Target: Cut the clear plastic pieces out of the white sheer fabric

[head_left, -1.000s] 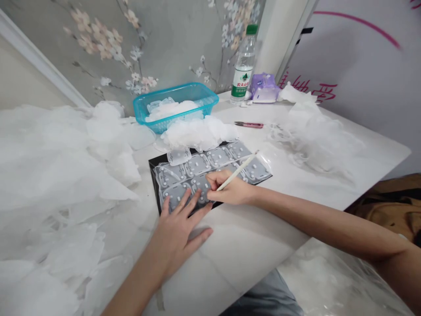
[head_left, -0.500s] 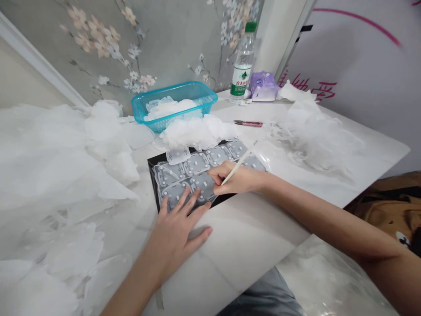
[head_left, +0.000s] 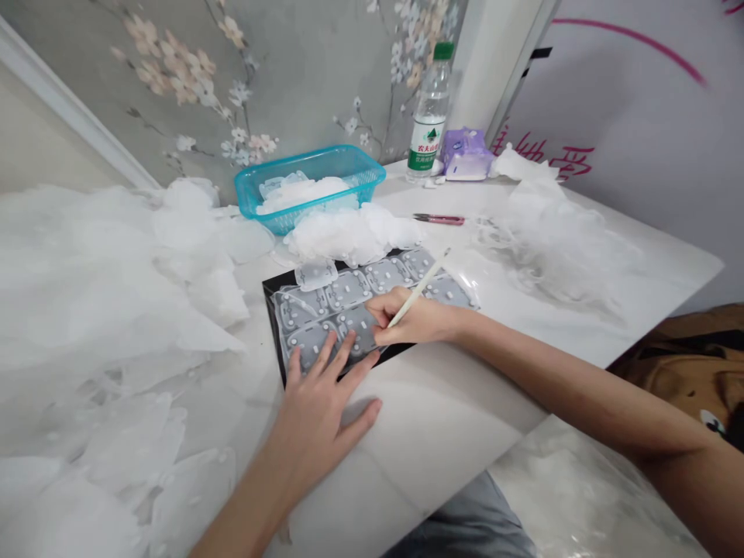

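- We see the right hand (head_left: 415,322) clenched on a pale slender stick (head_left: 419,287), the stick's lower end by the fingers, right over the sheet
- Left hand (head_left: 317,411) open and flat, fingers spread, fingertips (head_left: 346,345) resting on the sheet
- Clear moulded sheet (head_left: 349,291) lies under both hands, on a black board (head_left: 390,354), on a white table (head_left: 442,434)
- Sheet shows 2 rows of rounded panels, grey through the plastic, small white studs
- Blue basket (head_left: 354,159) of white pieces sits beyond
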The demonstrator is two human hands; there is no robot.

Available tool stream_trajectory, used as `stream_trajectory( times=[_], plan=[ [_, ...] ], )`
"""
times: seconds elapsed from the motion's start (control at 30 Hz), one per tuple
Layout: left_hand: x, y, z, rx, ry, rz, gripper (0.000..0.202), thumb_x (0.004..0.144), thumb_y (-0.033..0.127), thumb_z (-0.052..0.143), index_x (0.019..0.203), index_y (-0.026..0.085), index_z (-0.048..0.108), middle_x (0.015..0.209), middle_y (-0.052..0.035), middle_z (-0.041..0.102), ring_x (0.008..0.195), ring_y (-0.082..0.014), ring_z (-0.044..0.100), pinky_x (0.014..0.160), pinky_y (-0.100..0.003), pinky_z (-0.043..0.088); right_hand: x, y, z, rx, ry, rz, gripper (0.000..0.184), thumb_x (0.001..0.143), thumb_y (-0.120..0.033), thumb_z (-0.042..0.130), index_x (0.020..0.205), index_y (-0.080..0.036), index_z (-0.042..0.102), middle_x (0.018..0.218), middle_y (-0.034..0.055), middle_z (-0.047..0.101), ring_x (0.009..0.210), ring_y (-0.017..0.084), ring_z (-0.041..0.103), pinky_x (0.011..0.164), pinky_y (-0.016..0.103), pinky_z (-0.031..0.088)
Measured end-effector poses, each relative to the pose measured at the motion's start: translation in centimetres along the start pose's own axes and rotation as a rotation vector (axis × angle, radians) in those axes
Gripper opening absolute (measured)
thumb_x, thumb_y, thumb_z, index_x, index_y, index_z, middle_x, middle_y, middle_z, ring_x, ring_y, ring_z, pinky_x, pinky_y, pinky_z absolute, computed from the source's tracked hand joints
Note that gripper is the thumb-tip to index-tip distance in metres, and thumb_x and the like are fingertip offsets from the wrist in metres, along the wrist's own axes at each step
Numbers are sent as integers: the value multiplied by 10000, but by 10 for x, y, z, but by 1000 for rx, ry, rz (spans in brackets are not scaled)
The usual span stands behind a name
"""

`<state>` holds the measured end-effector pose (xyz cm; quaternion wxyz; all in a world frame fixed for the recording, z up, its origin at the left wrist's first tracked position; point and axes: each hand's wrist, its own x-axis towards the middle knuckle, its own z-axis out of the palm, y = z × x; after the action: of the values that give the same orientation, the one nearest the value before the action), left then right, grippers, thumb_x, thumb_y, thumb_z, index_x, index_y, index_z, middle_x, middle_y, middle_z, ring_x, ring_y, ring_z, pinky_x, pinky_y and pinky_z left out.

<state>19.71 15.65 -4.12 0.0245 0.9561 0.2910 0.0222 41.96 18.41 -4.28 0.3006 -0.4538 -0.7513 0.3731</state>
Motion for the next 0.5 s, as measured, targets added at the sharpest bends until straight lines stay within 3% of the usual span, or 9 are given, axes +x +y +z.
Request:
stream_trajectory(
  times=[0.33, 0.5],
  plan=[
    [2, 1, -2, -56, -13, -12, 428, 898, 403, 407, 1303, 285, 481, 1485, -83, 346, 1357, -343, 310, 1004, -650, 264, -3, 0, -10, -37, -26, 50, 229, 618, -125, 533, 561, -187, 320, 491, -95, 274, 497, 53, 239, 462, 202, 190],
    [0, 4, 1, -35, 16, -20, 542, 896, 384, 408, 1419, 265, 328, 1486, -94, 339, 1363, -349, 291, 1015, -648, 242, -2, 2, 0, 55, 21, 19, 249, 623, -135, 537, 558, -191, 303, 500, -92, 273, 504, 55, 244, 456, 197, 199]
  ],
)
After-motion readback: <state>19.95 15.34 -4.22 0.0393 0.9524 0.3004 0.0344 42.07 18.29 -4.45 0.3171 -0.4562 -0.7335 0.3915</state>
